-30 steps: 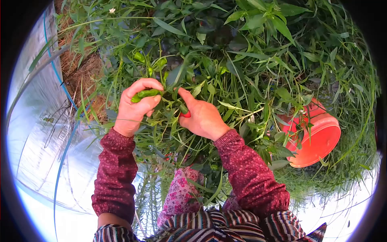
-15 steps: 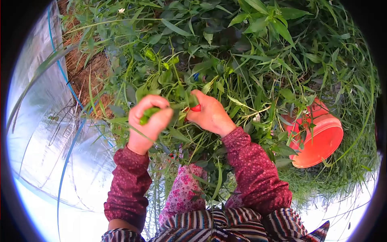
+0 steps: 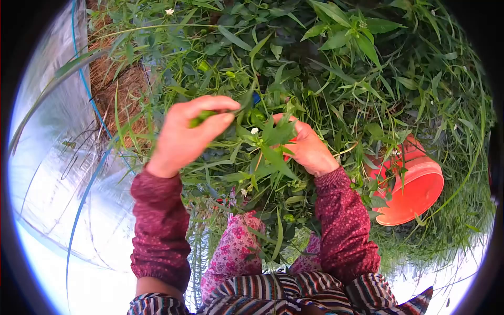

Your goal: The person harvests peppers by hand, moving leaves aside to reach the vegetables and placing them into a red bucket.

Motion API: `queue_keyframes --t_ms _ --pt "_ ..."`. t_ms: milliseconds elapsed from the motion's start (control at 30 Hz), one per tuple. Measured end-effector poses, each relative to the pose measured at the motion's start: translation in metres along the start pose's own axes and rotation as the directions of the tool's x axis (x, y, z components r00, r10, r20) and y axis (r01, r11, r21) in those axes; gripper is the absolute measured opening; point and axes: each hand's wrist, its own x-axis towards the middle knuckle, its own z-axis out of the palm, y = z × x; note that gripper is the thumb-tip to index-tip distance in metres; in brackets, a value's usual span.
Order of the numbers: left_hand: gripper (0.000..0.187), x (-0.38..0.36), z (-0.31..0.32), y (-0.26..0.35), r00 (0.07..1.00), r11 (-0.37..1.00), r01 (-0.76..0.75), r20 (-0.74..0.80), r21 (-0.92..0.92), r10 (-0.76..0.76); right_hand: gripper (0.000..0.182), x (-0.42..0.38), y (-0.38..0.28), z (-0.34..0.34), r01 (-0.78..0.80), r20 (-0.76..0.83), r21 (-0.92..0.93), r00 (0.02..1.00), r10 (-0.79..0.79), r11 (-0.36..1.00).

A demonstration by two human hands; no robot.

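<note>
The left hand (image 3: 186, 131) is closed, with its thumb and fingers pinched around a green pepper (image 3: 202, 118). Only part of the pepper shows, because the hand covers the rest. The left hand is up above the green plants (image 3: 336, 42), and it is a bit blurry. The right hand (image 3: 314, 151) is on the other side of some pointy leaves (image 3: 278, 135), apart from the left hand. A bit of something red (image 3: 287, 153) shows at its fingers, but the leaves hide the tips, so I cannot tell how tight that hand is. Between the two hands there is a small white flower (image 3: 254, 130), and a little farther away is something blue (image 3: 256, 98). On the right, a red bucket (image 3: 409, 191) is tipped over in the grass, with its open end facing the near side. Some thin stems hang in front of it. On the left there is a shiny sheet (image 3: 113, 210) with a blue line (image 3: 96, 110) by it, and brown dry grass (image 3: 118, 89) on the far left. Both arms have dark red sleeves (image 3: 160, 226) with little spots. On the near side are pink flowery pants (image 3: 231, 241) and a stripy top (image 3: 241, 286).
</note>
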Motion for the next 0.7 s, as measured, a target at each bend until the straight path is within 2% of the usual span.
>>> queue_keyframes --t_ms 67,133,200,267,300,333,367,433,467,500,533,567,633,667,700 --pt "0.024 0.006 0.021 -0.010 0.997 0.952 0.006 0.075 0.305 -0.030 0.043 0.003 0.003 0.000 0.063 0.004 0.046 0.998 -0.063 0.997" --pt "0.029 0.009 0.037 -0.024 0.983 0.938 -0.027 0.181 0.346 -0.038 0.039 0.001 0.005 -0.005 -0.001 0.143 0.015 0.990 -0.001 1.000" --pt "0.031 0.011 0.044 -0.034 0.973 0.919 -0.054 0.227 0.390 -0.040 0.033 -0.002 -0.005 0.002 -0.002 0.134 0.044 0.991 -0.004 0.999" --pt "0.034 0.010 0.049 -0.040 0.926 0.921 -0.022 0.354 0.389 -0.127 0.027 -0.004 -0.004 0.002 0.002 0.117 0.073 0.993 -0.011 0.997" --pt "0.034 0.007 0.054 -0.043 0.926 0.922 -0.026 0.356 0.387 -0.123 0.028 -0.002 0.003 -0.001 0.060 0.118 -0.215 0.992 -0.035 0.975" --pt "0.035 -0.002 0.060 -0.047 0.964 0.924 0.025 0.234 0.382 -0.123 0.029 -0.002 0.007 -0.004 0.112 0.126 -0.485 0.990 -0.057 0.867" --pt "0.037 -0.011 0.064 -0.052 0.986 0.925 0.079 0.108 0.371 -0.127 0.029 -0.003 0.007 -0.004 0.111 0.125 -0.485 0.991 -0.057 0.868" --pt "0.037 -0.024 0.060 -0.072 0.988 0.952 0.063 0.115 0.300 -0.102 0.033 -0.004 0.006 -0.004 0.110 0.084 -0.750 0.994 -0.071 0.652" --pt "0.033 -0.022 0.057 -0.073 0.985 0.979 0.169 0.027 0.116 -0.173 0.036 -0.004 0.008 -0.005 0.146 0.083 -0.765 0.988 -0.129 0.628" --pt "0.030 -0.021 0.056 -0.074 0.965 0.963 0.255 -0.045 -0.081 -0.259 0.036 -0.006 0.008 -0.006 0.143 0.080 -0.764 0.989 -0.127 0.629" --pt "0.030 -0.019 0.051 -0.076 0.861 0.842 0.490 -0.025 -0.226 -0.508 0.036 -0.007 0.008 -0.007 0.142 0.099 -0.814 0.989 -0.107 0.563" --pt "0.031 -0.012 0.047 -0.071 0.838 0.816 0.518 -0.041 -0.255 -0.545 0.036 -0.008 0.007 -0.008 0.144 0.117 -0.859 0.989 -0.085 0.492" --pt "0.031 0.001 0.038 -0.056 0.761 0.712 0.612 0.010 -0.343 -0.649 0.037 -0.006 0.015 -0.011 0.161 0.128 -0.866 0.987 -0.101 0.473" --pt "0.030 0.008 0.040 -0.053 0.796 0.736 0.553 -0.013 -0.390 -0.605 0.038 -0.007 0.016 -0.010 0.178 0.140 -0.870 0.983 -0.116 0.459" --pt "0.030 0.013 0.040 -0.049 0.795 0.735 0.555 -0.009 -0.390 -0.606 0.038 -0.008 0.017 -0.009 0.174 0.137 -0.870 0.984 -0.114 0.461"
